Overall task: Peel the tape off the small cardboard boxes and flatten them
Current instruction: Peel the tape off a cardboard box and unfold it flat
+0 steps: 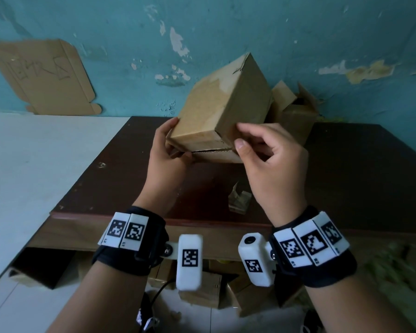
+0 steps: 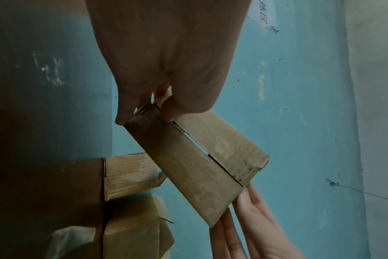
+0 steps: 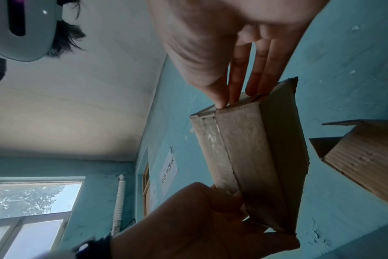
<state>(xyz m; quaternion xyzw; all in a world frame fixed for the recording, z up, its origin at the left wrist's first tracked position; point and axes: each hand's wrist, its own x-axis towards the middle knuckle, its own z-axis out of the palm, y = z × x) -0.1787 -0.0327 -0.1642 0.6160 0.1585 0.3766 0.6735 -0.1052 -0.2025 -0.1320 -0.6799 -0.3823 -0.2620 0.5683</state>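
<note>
A small cardboard box (image 1: 222, 109) is held tilted above the surface (image 1: 111, 179), gripped at its near left corner by the left hand (image 1: 168, 157) and pinched at its right edge by the right hand (image 1: 271, 162). An open box (image 1: 296, 118) is seen just beyond the right hand, and a crumpled scrap (image 1: 239, 200) below the hands.

Matt, scuffed cardboard box (image 1: 222, 104); dark glossy wooden table (image 1: 346, 176); peeling painted wall (image 1: 226, 32).

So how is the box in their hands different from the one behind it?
The held box is tilted in the air, gripped by the left hand; the rear box stands on the table. The held box's flaps are shut; the rear box's stand open. Both are brown cardboard.
</note>
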